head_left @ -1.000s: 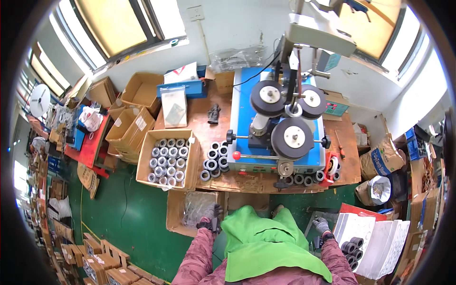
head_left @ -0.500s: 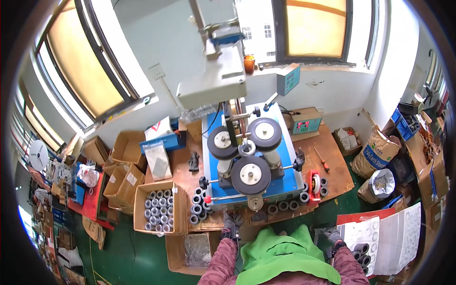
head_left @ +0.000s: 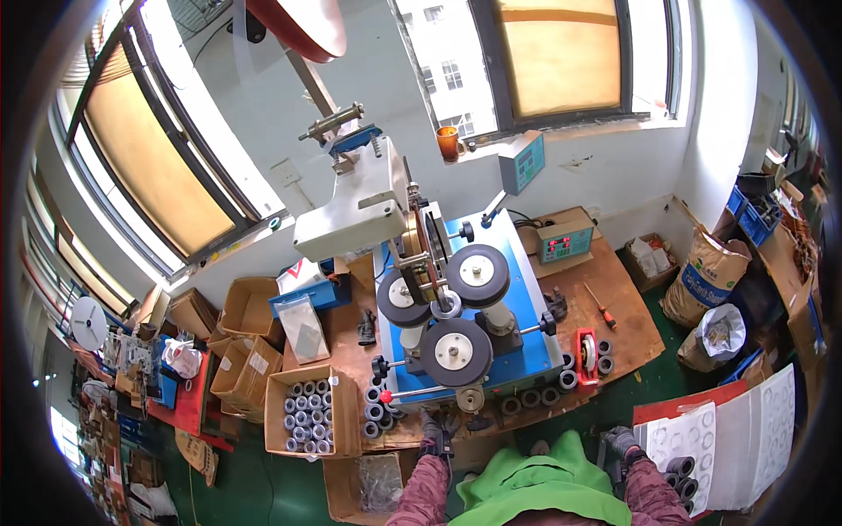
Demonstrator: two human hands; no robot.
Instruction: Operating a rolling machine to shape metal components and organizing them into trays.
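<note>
My left hand (head_left: 433, 426), in a dark grey glove, is at the table's front edge, below the machine's red-knobbed lever (head_left: 386, 397). Its fingers point forward, apart, with nothing visible in them. My right hand (head_left: 621, 439), also gloved, is low at the right beside the white sheet (head_left: 693, 436). Its fingers curl by a grey edge; what they hold is too small to name. Ahead stands a blue and white winding machine (head_left: 517, 352). A pale ring (head_left: 446, 304) sits among its three black rollers, the nearest roller (head_left: 455, 351) facing me.
An open carton (head_left: 274, 405) of metallic rings stands left, with loose rings (head_left: 372, 412) beside it. Along the front edge lie dark rings (head_left: 531, 398) and a red tape dispenser (head_left: 587, 357). A screwdriver (head_left: 600, 303) lies right. Dark rings (head_left: 681, 478) rest on the white sheet.
The view has tilted and shifted, bringing a red disc and more of the machine's upper arm into sight. Both hands remain close to the same places, relative to the table and sheet.
</note>
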